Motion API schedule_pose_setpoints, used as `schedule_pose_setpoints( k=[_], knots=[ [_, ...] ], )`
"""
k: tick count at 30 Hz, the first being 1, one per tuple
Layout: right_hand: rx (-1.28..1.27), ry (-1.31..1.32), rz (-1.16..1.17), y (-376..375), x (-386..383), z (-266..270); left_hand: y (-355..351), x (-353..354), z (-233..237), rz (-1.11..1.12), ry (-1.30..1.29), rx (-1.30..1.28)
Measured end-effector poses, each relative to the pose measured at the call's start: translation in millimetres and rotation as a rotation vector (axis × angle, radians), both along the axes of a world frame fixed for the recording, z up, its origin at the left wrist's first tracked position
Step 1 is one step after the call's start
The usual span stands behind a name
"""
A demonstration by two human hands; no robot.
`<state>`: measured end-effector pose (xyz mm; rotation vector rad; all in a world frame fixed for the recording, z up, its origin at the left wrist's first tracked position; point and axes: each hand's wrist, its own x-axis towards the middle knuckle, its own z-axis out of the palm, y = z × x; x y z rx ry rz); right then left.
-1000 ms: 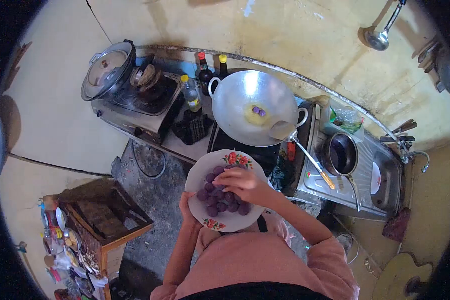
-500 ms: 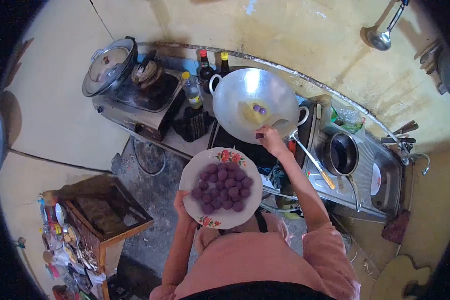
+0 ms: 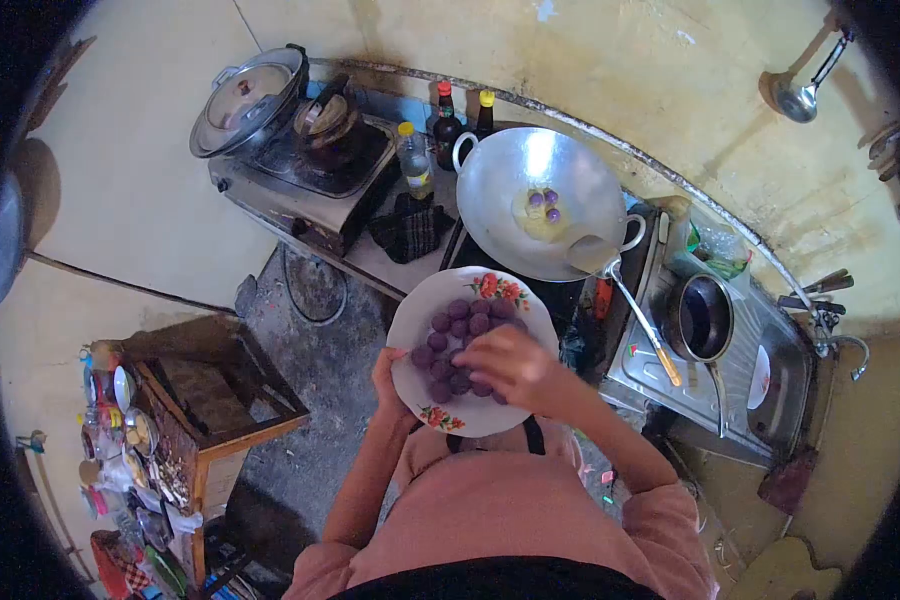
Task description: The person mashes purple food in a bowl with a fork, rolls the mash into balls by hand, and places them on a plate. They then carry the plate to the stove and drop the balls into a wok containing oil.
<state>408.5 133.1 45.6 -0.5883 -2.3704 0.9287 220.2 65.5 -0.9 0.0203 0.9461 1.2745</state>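
Note:
My left hand [image 3: 388, 382] grips the left rim of a white plate [image 3: 415, 310] with red flower patterns. Many round purple balls [image 3: 440, 342] are piled on it. Over the plate's right half reaches my right hand [image 3: 518, 372], its fingers bent and pressed together around a purple ball, partly hiding the pile. Beyond the plate a large silver wok [image 3: 490, 190] sits on the stove, with three purple balls [image 3: 552, 214] lying in a little yellowish oil at its bottom. A metal spatula [image 3: 638, 312] with a wooden handle rests over the wok's right rim.
Left of the wok are a clear bottle with yellow cap [image 3: 416, 165], two dark sauce bottles [image 3: 447, 130] and a second burner holding a lidded pot [image 3: 245, 108]. To the right, a black pan [image 3: 703, 315] stands on the steel sink [image 3: 780, 400]. A ladle [image 3: 798, 100] hangs on the wall.
My right hand has moved from the wok's near rim back to the plate. The wok holds three purple balls where two showed before. My left hand still holds the plate.

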Motion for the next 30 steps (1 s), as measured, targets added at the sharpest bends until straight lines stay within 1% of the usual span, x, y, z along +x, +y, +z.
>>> schedule_pose_setpoints(
  k=[1, 2, 5, 8, 11, 13, 17, 20, 22, 23, 25, 27, 29, 30],
  knots=[
    [0.05, -0.04, 0.087, -7.9, -5.5, -1.7, 1.4, 0.6, -2.9, -0.003, -0.056, 0.017],
    [0.101, -0.081, 0.173, -13.0, -10.3, -2.9, 2.5, 1.9, -2.5, 0.011, -0.034, 0.008],
    [0.287, -0.172, 0.209, -18.0, -20.0, -6.0, 4.2, 5.4, 1.6, 0.023, 0.022, -0.013],
    [0.372, -0.277, 0.23, -18.9, -23.3, -1.0, 3.9, 6.6, 11.2, -0.005, 0.045, -0.002],
    [0.416, -0.348, 0.264, -18.8, -26.0, -4.7, 2.2, 7.5, 8.1, -0.006, 0.03, 0.035],
    [0.451, -0.355, 0.252, -20.3, -28.8, -6.7, 0.2, 4.5, -1.7, -0.008, -0.001, 0.049],
    [0.483, -0.366, 0.252, -21.5, -28.3, -5.9, -0.5, 4.8, -4.5, 0.035, 0.032, 0.039],
    [0.341, -0.249, 0.243, -21.2, -25.1, -8.4, -3.3, 0.2, -18.4, 0.041, 0.018, 0.059],
    [0.203, -0.064, 0.11, -6.2, -14.1, 1.8, -4.5, 0.1, -22.7, 0.063, -0.041, 0.073],
    [0.133, 0.029, 0.046, 5.8, -6.0, 6.6, -4.3, 1.0, -17.3, 0.069, -0.01, 0.062],
    [0.038, 0.115, -0.174, 35.1, 15.6, 11.9, -6.9, 2.3, -1.6, 0.08, 0.052, 0.037],
    [-0.184, 0.146, -0.474, 63.0, 41.8, -13.3, -9.4, -3.1, -7.4, 0.094, 0.037, 0.013],
    [-0.354, -0.046, -0.609, 94.4, 65.8, -42.7, -11.2, -8.9, -15.8, 0.092, 0.029, 0.022],
    [-0.31, -0.193, -0.627, 102.0, 68.3, -53.8, -11.9, -11.6, -20.4, 0.084, 0.03, 0.042]
  ],
)
